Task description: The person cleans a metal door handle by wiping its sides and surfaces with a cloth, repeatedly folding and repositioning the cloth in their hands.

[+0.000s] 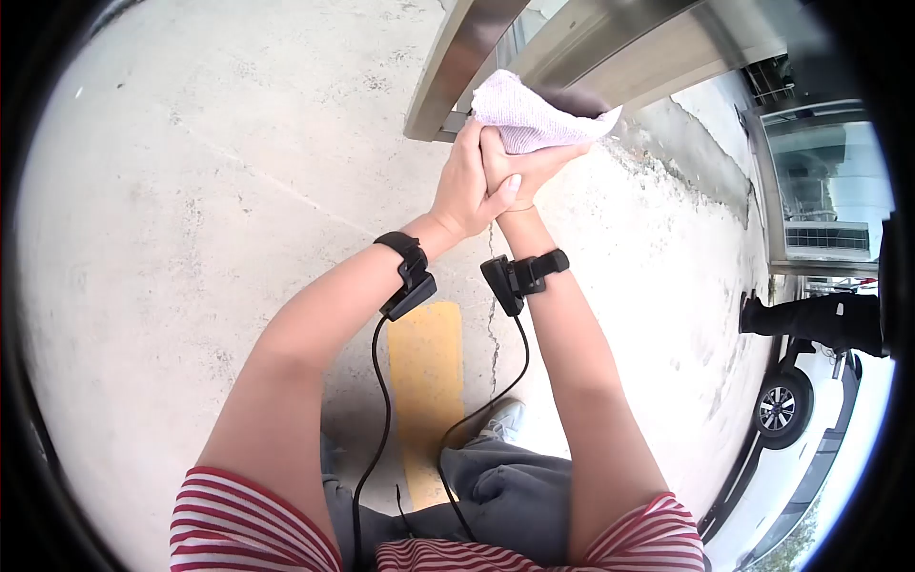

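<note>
Both of my hands are together at the upper middle, out in front of me. A pale lavender cloth with a ribbed texture is bunched in them. My left hand is closed, its fingers at the cloth's left edge and its thumb lying across the other hand. My right hand is closed under the cloth, with its fingertips partly hidden. Just behind the cloth is a brown metal frame. Whether the cloth touches the frame I cannot tell. A dark blurred patch shows at the cloth's upper right.
A metal post stands left of the cloth on pale concrete ground. A yellow painted stripe runs toward my feet. Cables hang from black wrist straps. At right are a person's dark-clothed leg, a white car and a window.
</note>
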`<state>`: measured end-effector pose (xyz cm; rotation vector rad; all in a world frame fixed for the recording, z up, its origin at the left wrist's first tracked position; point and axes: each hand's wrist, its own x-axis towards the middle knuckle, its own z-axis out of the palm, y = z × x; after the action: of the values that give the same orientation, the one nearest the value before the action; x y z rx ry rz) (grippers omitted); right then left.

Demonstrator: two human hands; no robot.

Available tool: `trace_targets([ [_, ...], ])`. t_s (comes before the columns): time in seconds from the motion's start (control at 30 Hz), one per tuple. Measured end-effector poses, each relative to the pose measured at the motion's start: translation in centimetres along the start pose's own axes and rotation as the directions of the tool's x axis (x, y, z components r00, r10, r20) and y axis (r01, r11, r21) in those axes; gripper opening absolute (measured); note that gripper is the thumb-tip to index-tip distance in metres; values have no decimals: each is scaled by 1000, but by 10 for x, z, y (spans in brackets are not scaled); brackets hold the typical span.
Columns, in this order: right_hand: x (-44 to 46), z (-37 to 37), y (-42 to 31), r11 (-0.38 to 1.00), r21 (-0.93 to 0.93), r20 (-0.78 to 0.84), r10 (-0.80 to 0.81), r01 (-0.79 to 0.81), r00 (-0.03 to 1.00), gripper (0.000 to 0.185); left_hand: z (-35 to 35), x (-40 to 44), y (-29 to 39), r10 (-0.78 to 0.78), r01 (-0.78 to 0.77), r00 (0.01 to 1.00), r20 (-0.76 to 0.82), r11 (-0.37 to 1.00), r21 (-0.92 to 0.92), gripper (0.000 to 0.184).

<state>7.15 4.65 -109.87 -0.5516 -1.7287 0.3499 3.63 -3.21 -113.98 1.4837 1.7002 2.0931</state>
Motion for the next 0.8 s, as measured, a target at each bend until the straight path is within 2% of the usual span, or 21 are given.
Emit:
trace_targets([
  [0.13, -27, -4, -14, 961, -70, 169, 277, -269, 946, 103, -18, -4, 16, -88, 83, 996, 22, 984, 155, 80],
  [0.23, -16, -19, -20, 973, 99, 216, 185, -210, 959, 80, -31, 26, 38, -293, 292, 956, -1, 955, -45, 77],
  [0.27, -5, -31, -33, 984, 105, 267, 114, -147, 957, 74, -31, 30, 39, -272, 271, 962, -36, 962, -24, 67],
  [0.47, 24, -63, -21, 974, 159, 521, 56, -161, 852, 81, -25, 46, 75, -133, 131, 976, -173, 991, -27, 46],
  [0.5, 37, -70, -28, 913, 236, 572, 147, -333, 807, 83, -26, 51, 78, -161, 156, 971, -175, 987, -38, 45],
  [0.57, 65, -91, -38, 695, 333, 700, 270, -637, 661, 87, -24, 63, 87, -220, 211, 957, -189, 975, -69, 43],
  [0.67, 95, -106, -32, 856, 164, 792, 182, -490, 583, 85, -25, 70, 94, -147, 140, 960, -237, 989, -47, 40],
  [0.7, 101, -111, -36, 895, 107, 817, 169, -433, 552, 83, -26, 72, 96, -77, 76, 964, -254, 997, -12, 40],
  [0.73, 104, -111, -35, 897, 169, 812, 109, -409, 573, 77, -28, 75, 97, -8, 16, 964, -265, 1000, 27, 40],
  [0.77, 110, -112, -37, 913, 108, 822, 141, -394, 551, 78, -31, 78, 98, 57, -39, 961, -272, 997, 70, 39],
  [0.8, 117, -114, -41, 922, 45, 833, 178, -385, 524, 80, -35, 79, 101, 55, -38, 969, -242, 997, 72, 40],
])
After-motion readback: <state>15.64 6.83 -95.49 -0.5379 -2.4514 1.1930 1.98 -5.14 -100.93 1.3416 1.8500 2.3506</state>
